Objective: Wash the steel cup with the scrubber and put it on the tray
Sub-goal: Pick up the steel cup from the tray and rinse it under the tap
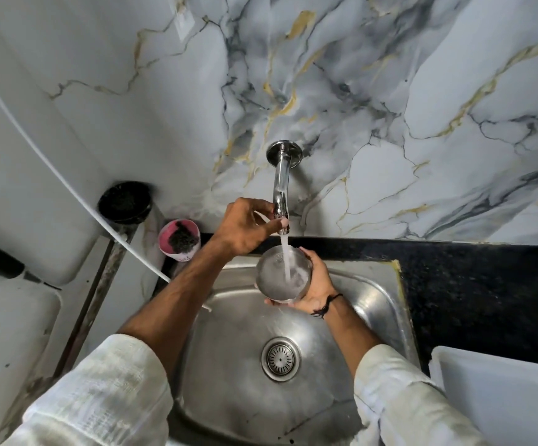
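Head view, looking down over a steel sink (373, 304). Right hand (312, 284) wrapped around the steel cup (280, 275), fingers (309, 255) curled over the far rim, palm against the right wall of the cup. Cup held upright with mouth open upward, above the back part of the sink basin, directly under the tap (281, 188). Stream of water (286, 255) falling from the spout into the cup. Left hand (245, 226) raised just above and left of the cup, fingers closed on the lower end of the tap at the spout (thumb tip touching the nozzle). Dark thread band (327, 305) tied at the right wrist. Both forearms bare, white sleeves (100, 397) pushed up toward the elbows.

Left of the left hand: a pink container (180, 241) holding a dark scrubber (182, 236), standing at the back corner of the bench. Farther left: a dark round object (124, 201), identity unclear. Below both hands: the sink drain (280, 358). Right of the right forearm, well apart from the cup: a white tray (502, 397) resting on the black bench (470, 284). Behind the hands: a marble-patterned wall (357, 91) carrying the tap.
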Motion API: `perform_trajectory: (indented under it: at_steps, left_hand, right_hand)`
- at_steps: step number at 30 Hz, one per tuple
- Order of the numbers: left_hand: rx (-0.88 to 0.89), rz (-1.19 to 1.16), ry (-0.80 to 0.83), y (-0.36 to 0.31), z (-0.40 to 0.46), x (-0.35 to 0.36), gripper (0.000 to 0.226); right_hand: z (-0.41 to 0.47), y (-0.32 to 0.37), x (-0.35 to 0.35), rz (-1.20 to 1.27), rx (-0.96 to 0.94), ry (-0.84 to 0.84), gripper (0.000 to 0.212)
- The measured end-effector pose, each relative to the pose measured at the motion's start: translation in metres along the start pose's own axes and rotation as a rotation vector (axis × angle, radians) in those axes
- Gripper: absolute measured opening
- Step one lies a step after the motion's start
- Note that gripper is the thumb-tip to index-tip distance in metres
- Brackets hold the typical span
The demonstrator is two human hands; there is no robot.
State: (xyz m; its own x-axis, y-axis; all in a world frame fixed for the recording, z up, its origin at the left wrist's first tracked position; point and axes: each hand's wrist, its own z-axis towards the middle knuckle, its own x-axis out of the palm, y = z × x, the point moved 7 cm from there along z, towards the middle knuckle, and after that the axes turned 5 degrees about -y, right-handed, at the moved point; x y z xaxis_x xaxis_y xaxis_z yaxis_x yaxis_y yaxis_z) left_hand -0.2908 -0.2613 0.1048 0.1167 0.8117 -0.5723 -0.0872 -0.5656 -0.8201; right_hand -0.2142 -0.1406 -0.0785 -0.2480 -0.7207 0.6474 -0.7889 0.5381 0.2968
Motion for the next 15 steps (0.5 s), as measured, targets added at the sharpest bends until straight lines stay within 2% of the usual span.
perform_trajectory:
  at_steps: [4, 9, 15]
  left_hand:
    - [-0.011, 0.000, 0.006, 0.000, 0.000, 0.002, 0.014]
    - [-0.024, -0.002, -0.002, -0.003, -0.001, 0.001, 0.021]
    - [0.002, 0.020, 0.037, -0.004, -0.001, 0.003, 0.020]
  right_hand:
    - [-0.001, -0.013, -0.008, -0.150, 0.037, 0.026, 0.057]
    - [0.000, -0.009, -0.029, -0.254, 0.081, -0.223, 0.064]
    - [-0.005, -0.025, -0.036, -0.417, 0.099, -0.283, 0.061]
